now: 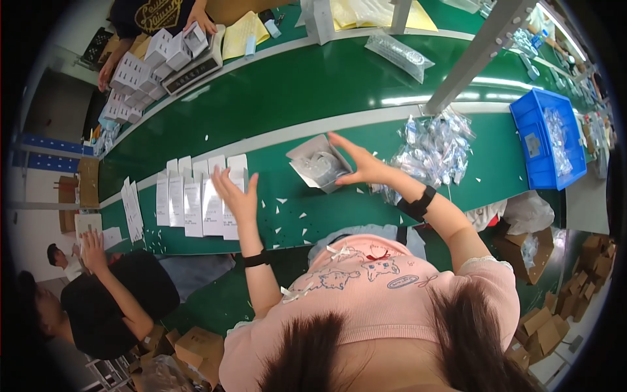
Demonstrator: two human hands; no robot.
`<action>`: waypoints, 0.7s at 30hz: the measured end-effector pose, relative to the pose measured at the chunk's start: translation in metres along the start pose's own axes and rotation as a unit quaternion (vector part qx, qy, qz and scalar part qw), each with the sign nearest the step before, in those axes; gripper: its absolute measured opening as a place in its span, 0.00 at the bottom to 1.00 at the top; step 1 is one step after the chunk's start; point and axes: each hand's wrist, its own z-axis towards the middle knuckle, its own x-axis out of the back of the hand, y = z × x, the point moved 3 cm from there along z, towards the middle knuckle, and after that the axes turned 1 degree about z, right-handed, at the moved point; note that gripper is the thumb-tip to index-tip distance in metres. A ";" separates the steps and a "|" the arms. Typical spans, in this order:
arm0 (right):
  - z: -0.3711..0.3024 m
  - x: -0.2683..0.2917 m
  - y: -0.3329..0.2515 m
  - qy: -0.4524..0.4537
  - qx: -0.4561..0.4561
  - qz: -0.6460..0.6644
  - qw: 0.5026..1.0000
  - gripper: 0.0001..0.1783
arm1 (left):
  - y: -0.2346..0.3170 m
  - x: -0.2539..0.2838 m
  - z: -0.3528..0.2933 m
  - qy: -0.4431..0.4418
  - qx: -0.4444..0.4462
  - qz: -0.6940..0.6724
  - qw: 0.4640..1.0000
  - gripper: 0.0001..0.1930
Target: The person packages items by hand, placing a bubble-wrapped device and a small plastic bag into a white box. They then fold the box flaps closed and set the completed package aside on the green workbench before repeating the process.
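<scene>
My right hand [367, 163] grips the side of a small open carton [298, 164] between thumb and fingers, near the middle of the green table. Inside the carton lies something in clear plastic [321, 164], too indistinct to name. My left hand [236, 193] has its fingers spread and appears empty. It is at the right end of a row of several white cartons [193, 208]; whether it touches the last one I cannot tell. To the right of my right hand is a heap of small clear bags [434, 147] with white and blue items in them.
A blue bin [548, 140] with bagged items stands at the right. Small white scraps [282, 200] dot the table. A grey post [480, 55] rises beyond the heap. At left, a co-worker's hand [95, 251] is near papers; another person is by stacked white boxes [134, 75].
</scene>
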 end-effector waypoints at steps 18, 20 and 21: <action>0.213 0.142 0.118 0.151 -0.003 -0.146 0.978 0.46 | 0.010 -0.063 -0.016 -0.416 0.207 0.075 0.882 0.46; 0.206 0.159 0.129 0.108 0.021 -0.227 0.968 0.49 | -0.026 -0.070 -0.020 -0.367 0.212 -0.001 0.906 0.47; 0.201 0.170 0.132 0.067 0.049 -0.311 0.947 0.51 | -0.034 -0.075 -0.029 -0.368 0.215 0.001 0.905 0.47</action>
